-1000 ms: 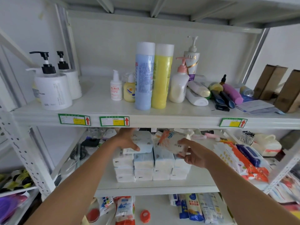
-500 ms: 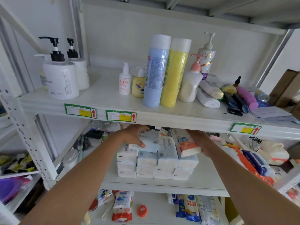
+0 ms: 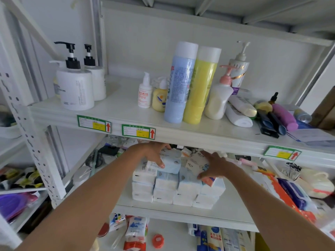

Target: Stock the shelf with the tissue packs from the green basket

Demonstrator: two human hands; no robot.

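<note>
While the green basket is nowhere in the head view, so what remains cannot be counted, the white metal middle shelf point(image 3: 181, 211) already carries a stacked block of soft white-and-blue plastic-wrapped tissue packs point(image 3: 177, 187), four columns across. The left hand point(image 3: 154, 154) is clamped on a pale blue tissue pack point(image 3: 172, 163) on top of the block, its long axis running left to right. The right hand point(image 3: 215, 165), fingers spread, presses a white-and-orange printed tissue pack point(image 3: 196, 163) tilted onto the right columns. Placement looks nearly finished for these two.
</note>
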